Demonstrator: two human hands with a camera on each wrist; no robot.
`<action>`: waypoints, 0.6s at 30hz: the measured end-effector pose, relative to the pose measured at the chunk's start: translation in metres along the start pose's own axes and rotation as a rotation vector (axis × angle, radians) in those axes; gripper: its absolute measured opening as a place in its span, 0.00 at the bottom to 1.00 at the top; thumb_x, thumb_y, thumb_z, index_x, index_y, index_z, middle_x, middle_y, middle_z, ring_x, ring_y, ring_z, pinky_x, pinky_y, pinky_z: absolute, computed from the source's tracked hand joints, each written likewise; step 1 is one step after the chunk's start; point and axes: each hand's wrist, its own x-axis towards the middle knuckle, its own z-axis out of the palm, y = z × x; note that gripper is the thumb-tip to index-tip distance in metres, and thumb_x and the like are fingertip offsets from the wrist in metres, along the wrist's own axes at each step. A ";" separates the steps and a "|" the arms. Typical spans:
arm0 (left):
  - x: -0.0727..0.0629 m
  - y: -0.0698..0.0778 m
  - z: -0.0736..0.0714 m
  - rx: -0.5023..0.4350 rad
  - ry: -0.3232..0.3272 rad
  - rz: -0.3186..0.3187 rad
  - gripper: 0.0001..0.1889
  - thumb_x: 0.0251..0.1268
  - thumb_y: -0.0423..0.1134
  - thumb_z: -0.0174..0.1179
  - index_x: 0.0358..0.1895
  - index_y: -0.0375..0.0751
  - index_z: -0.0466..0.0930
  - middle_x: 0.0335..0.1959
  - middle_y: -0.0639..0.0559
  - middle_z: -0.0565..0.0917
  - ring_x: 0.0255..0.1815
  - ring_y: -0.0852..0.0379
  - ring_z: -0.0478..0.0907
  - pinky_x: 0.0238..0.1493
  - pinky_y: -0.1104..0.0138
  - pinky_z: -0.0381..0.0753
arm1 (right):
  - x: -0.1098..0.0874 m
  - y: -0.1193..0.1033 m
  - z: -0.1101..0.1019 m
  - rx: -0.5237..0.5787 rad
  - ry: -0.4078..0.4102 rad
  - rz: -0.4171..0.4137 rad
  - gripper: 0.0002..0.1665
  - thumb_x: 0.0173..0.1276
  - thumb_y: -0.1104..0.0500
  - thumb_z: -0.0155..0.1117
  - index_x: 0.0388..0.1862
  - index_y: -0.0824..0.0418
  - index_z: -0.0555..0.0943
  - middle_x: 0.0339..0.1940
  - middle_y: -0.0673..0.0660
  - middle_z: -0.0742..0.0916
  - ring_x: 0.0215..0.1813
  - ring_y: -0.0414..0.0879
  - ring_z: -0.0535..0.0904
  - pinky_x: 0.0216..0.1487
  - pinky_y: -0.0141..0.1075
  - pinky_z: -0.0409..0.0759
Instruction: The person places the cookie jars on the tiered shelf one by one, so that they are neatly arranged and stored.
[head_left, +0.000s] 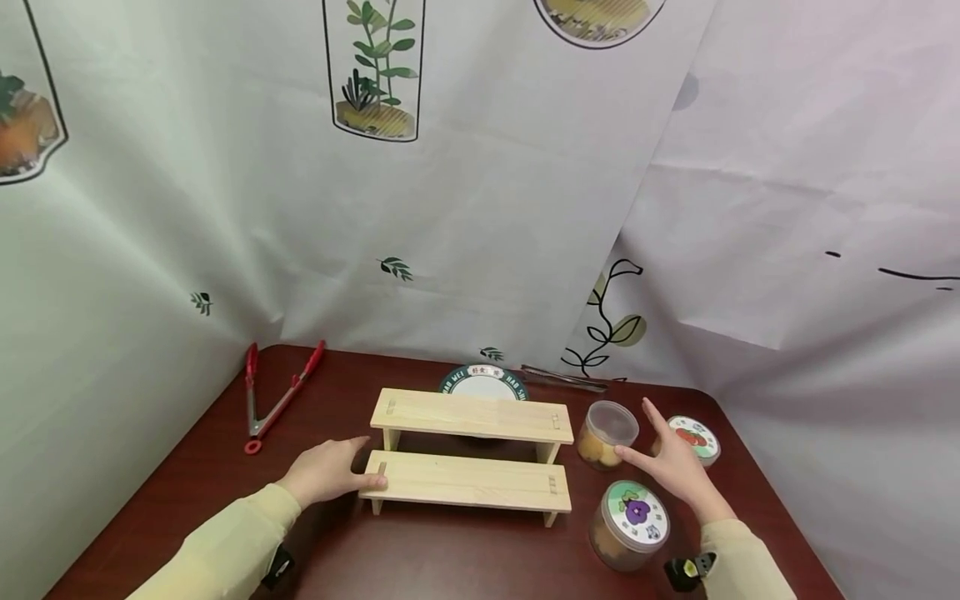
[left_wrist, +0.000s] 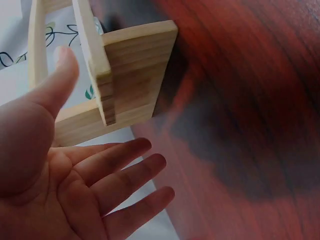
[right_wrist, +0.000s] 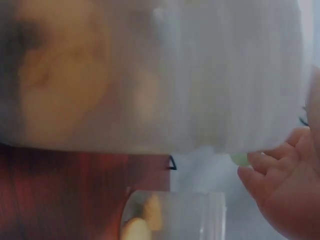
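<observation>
I've got the left hand (head_left: 327,472) spread at the left end of one two-tier wooden stand (head_left: 472,481), the right hand (head_left: 677,467) spread by one open jar (head_left: 604,432) right of the stand, two lidded jars (head_left: 628,527) there too.

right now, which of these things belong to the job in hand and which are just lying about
Likely in the job:
two-tier wooden stand, at the left hand
open jar, beside the right hand

Apparently just lying about:
jar with purple-pictured lid
red-pictured lid
red-handled tongs
plate behind the stand
slim metal utensil
</observation>
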 end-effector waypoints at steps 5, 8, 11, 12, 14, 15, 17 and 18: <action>0.005 -0.001 0.002 -0.021 -0.018 0.040 0.38 0.45 0.59 0.70 0.53 0.31 0.78 0.46 0.39 0.83 0.46 0.44 0.81 0.43 0.51 0.77 | 0.009 0.008 0.002 0.084 -0.046 0.019 0.59 0.59 0.41 0.68 0.75 0.66 0.45 0.71 0.73 0.62 0.58 0.69 0.73 0.53 0.54 0.74; 0.007 -0.001 -0.001 -0.037 -0.031 0.048 0.34 0.44 0.55 0.72 0.50 0.32 0.80 0.42 0.43 0.84 0.42 0.47 0.81 0.43 0.52 0.77 | 0.014 0.012 0.005 0.139 -0.068 0.013 0.59 0.60 0.43 0.68 0.75 0.68 0.45 0.72 0.73 0.59 0.67 0.71 0.62 0.60 0.56 0.67; 0.008 0.002 -0.003 -0.051 -0.050 0.043 0.31 0.44 0.52 0.73 0.48 0.32 0.80 0.39 0.46 0.84 0.37 0.52 0.79 0.42 0.54 0.76 | 0.019 0.016 0.008 0.157 -0.079 0.009 0.59 0.60 0.44 0.69 0.75 0.69 0.46 0.72 0.73 0.58 0.67 0.70 0.61 0.62 0.55 0.65; 0.009 0.003 -0.003 -0.055 -0.054 0.042 0.31 0.44 0.51 0.74 0.48 0.32 0.81 0.38 0.47 0.84 0.36 0.54 0.78 0.41 0.54 0.76 | 0.020 0.017 0.009 0.156 -0.082 0.010 0.59 0.60 0.44 0.69 0.75 0.69 0.46 0.73 0.73 0.58 0.67 0.70 0.61 0.62 0.55 0.65; 0.011 0.006 -0.003 -0.065 -0.057 0.039 0.27 0.43 0.50 0.74 0.44 0.35 0.81 0.34 0.50 0.82 0.32 0.56 0.74 0.38 0.57 0.74 | 0.021 0.020 0.010 0.150 -0.083 0.016 0.59 0.59 0.44 0.69 0.74 0.70 0.46 0.72 0.73 0.58 0.67 0.70 0.61 0.61 0.55 0.66; 0.011 0.007 -0.002 -0.067 -0.057 0.037 0.25 0.43 0.50 0.74 0.42 0.36 0.82 0.31 0.52 0.81 0.30 0.57 0.72 0.36 0.59 0.73 | 0.022 0.021 0.011 0.144 -0.084 0.020 0.59 0.59 0.44 0.69 0.74 0.70 0.46 0.72 0.73 0.58 0.67 0.70 0.62 0.61 0.55 0.67; 0.012 0.009 -0.001 -0.069 -0.054 0.029 0.20 0.43 0.48 0.74 0.35 0.39 0.81 0.25 0.54 0.77 0.26 0.58 0.69 0.31 0.62 0.69 | 0.023 0.024 0.013 0.137 -0.086 0.025 0.60 0.59 0.43 0.69 0.74 0.70 0.47 0.72 0.73 0.59 0.66 0.70 0.62 0.60 0.55 0.67; 0.012 0.010 0.000 -0.069 -0.051 0.026 0.18 0.43 0.48 0.75 0.31 0.40 0.80 0.21 0.55 0.74 0.24 0.58 0.67 0.29 0.63 0.66 | 0.024 0.026 0.014 0.138 -0.084 0.025 0.60 0.58 0.43 0.69 0.74 0.70 0.47 0.72 0.73 0.59 0.66 0.70 0.62 0.60 0.55 0.67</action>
